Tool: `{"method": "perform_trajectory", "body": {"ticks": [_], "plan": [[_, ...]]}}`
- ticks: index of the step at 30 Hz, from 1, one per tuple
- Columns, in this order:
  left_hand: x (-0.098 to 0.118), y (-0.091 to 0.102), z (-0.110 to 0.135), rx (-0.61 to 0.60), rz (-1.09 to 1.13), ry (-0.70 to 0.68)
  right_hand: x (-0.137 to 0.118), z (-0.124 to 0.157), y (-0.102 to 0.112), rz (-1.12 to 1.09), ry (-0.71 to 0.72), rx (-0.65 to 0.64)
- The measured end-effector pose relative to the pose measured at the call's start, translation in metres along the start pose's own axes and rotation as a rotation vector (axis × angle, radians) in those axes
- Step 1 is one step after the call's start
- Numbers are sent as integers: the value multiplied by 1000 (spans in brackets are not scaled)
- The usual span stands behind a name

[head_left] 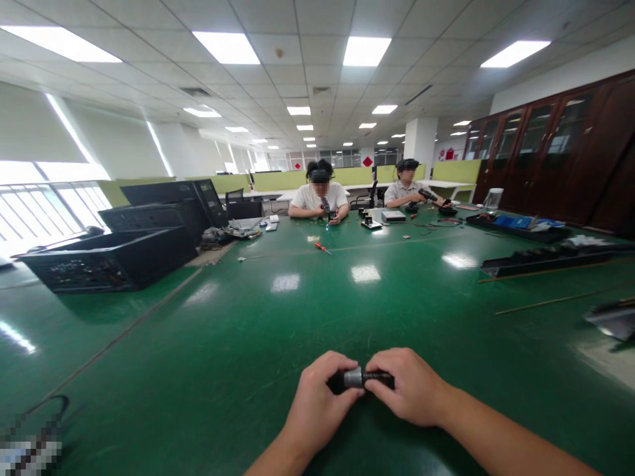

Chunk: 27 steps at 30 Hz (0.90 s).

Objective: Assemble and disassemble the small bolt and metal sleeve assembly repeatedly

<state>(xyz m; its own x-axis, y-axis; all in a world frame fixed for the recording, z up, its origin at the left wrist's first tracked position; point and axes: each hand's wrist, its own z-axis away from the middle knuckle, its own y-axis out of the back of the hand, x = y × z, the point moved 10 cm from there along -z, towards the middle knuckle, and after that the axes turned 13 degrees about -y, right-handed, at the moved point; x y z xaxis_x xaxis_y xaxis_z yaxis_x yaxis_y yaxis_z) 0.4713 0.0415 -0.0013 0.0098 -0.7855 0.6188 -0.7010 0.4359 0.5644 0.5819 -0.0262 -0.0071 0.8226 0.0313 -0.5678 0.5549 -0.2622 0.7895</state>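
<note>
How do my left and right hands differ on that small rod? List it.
The left hand closes around the rod at its silver collar; the right hand pinches its dark end. The left forearm enters from below, the right from the lower right corner. Both hold the same rod over the green table.

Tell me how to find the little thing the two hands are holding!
Start at the big green table and come to its near edge, where the left hand and right hand meet. Between them is a short black rod with a shiny silver band. Unlike the orange-handled screwdriver lying farther up, it is gripped at both ends.
</note>
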Motion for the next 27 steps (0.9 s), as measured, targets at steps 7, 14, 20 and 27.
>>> {"method": "perform_trajectory", "body": {"ticks": [7,14,20,27], "plan": [[4,0,-1,-11,-14,-15,2,0,-4,26,-2,-22],[7,0,-3,-18,-10,-18,2,0,-5,47,-9,-34],[5,0,-2,-17,-15,-6,4,-1,-6,54,-19,-38],[4,0,-1,-8,-3,-3,3,-1,-2,72,-12,-35]]}}
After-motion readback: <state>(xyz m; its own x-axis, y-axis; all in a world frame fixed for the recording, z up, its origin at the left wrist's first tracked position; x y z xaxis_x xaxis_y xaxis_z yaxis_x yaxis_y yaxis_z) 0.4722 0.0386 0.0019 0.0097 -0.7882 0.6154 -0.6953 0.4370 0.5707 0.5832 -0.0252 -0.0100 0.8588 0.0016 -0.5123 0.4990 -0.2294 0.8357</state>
